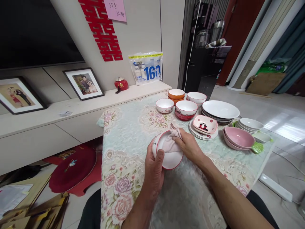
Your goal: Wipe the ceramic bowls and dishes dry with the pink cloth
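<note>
A white bowl with a red rim (pixel 172 160) is tilted up above the near part of the table. My left hand (pixel 154 162) grips it from the left, thumb over the rim and fingers behind. Bunched in my right hand (pixel 187 143) is a pale pinkish cloth (pixel 172 143), pressed against the inside of the bowl at its upper right. Just beyond the hands, a similar small white bowl (pixel 165 105) stands upright on the table. To the right of my right hand lies a square cat-patterned dish (pixel 205 124) on several small plates (pixel 203 136).
The floral tablecloth (pixel 126 152) covers the table. Toward its back right stand stacked red and white bowls (pixel 186 109), orange bowls (pixel 176 94), large white plates (pixel 220 109) and pink leaf-shaped dishes (pixel 239 138). A TV cabinet (pixel 95 106) runs behind the table; a red stool (pixel 72 168) sits at left.
</note>
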Motion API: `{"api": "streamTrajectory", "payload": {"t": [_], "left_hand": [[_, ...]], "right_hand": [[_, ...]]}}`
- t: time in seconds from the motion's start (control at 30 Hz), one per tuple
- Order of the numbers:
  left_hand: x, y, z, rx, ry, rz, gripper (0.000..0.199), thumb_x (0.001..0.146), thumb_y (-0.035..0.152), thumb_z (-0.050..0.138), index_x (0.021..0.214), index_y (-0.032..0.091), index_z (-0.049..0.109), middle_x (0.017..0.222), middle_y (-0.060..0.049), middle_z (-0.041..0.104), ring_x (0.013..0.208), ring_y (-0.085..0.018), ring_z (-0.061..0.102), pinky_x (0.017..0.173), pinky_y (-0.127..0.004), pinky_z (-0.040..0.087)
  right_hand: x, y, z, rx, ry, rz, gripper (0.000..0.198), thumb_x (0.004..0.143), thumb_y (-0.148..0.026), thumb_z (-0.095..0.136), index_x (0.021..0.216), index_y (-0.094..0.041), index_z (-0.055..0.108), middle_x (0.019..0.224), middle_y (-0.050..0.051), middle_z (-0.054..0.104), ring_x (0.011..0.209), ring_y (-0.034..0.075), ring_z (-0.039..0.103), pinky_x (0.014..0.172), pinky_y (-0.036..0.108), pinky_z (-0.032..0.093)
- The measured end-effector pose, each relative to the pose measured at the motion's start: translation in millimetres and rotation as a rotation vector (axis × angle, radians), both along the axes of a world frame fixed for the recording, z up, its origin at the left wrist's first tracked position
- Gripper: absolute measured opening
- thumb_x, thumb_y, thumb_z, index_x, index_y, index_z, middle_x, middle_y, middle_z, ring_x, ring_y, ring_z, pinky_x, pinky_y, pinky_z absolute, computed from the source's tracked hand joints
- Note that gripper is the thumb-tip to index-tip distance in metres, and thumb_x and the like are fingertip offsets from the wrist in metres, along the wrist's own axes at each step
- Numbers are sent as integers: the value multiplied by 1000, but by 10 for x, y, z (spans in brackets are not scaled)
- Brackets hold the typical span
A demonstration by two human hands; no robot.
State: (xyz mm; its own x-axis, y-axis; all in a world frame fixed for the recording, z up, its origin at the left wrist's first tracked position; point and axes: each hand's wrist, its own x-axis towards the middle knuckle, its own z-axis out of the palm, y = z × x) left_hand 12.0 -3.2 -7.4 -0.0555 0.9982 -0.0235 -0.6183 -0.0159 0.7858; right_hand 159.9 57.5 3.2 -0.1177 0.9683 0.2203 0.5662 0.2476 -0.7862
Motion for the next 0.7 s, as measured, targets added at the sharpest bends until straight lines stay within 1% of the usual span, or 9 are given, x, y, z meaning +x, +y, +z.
{"api": "streamTrajectory", "payload": {"t": [0.17, 0.27, 0.33, 0.4, 0.47, 0.53, 0.6, 0.67, 0.7], "left_hand": [[-22, 9, -28, 21, 61, 132, 87, 70, 50, 81, 142, 20, 43, 142, -16, 55, 129, -35, 53, 104, -44, 46], [-30, 10, -41, 34, 109, 147, 89, 69, 51, 82, 142, 21, 42, 142, -15, 55, 128, -35, 53, 103, -43, 46], [-29, 11, -38, 41, 116, 115, 86, 70, 49, 81, 142, 22, 42, 142, -14, 55, 129, -34, 53, 104, -42, 46], [-25, 9, -22, 43, 91, 47, 81, 73, 49, 79, 141, 23, 43, 141, -14, 57, 128, -33, 54, 104, -41, 46], [-18, 1, 1, 31, 64, -35, 77, 76, 50, 76, 140, 23, 45, 136, -14, 61, 124, -34, 58, 101, -43, 48], [-13, -13, 20, 17, 74, -98, 74, 76, 50, 75, 139, 22, 48, 132, -14, 64, 119, -35, 61, 96, -43, 50], [-10, -34, 29, 26, 113, -149, 71, 77, 48, 75, 139, 23, 50, 133, -14, 64, 120, -35, 60, 97, -43, 49], [-10, -56, 31, 59, 164, -188, 69, 78, 46, 76, 139, 24, 51, 136, -13, 62, 124, -35, 57, 102, -44, 46], [-10, -65, 30, 74, 192, -201, 69, 78, 45, 75, 139, 24, 52, 137, -12, 62, 126, -35, 55, 104, -44, 44]], "right_hand": [[8, 76, -206, -88, 90, 80, 23, 83, -32, 52, 93, -16, 66, 86, 4, 72, 75, 20, 64, 68, 30, 50], [-14, 89, -268, -102, 99, 102, 22, 81, -30, 52, 87, -15, 67, 78, 2, 71, 66, 18, 63, 63, 27, 50], [-16, 80, -254, -74, 79, 62, 20, 80, -29, 53, 86, -16, 67, 77, 2, 71, 68, 19, 63, 63, 28, 49], [-5, 56, -199, -15, 45, -16, 17, 81, -28, 54, 88, -18, 65, 81, 3, 71, 74, 21, 64, 67, 30, 49], [15, 19, -112, 62, -3, -86, 17, 82, -28, 54, 94, -19, 63, 83, 5, 70, 79, 23, 63, 71, 33, 48], [35, -28, -8, 133, -49, -113, 19, 83, -27, 55, 99, -19, 62, 88, 8, 69, 85, 26, 63, 76, 35, 48], [48, -82, 100, 217, -110, -79, 22, 84, -24, 53, 104, -19, 62, 100, 12, 69, 95, 28, 64, 81, 37, 48], [49, -135, 194, 345, -219, 1, 27, 87, -18, 48, 110, -17, 61, 109, 14, 68, 102, 28, 63, 86, 37, 48], [46, -157, 230, 414, -277, 45, 29, 89, -15, 45, 113, -16, 61, 110, 15, 68, 104, 28, 63, 87, 38, 48]]}}
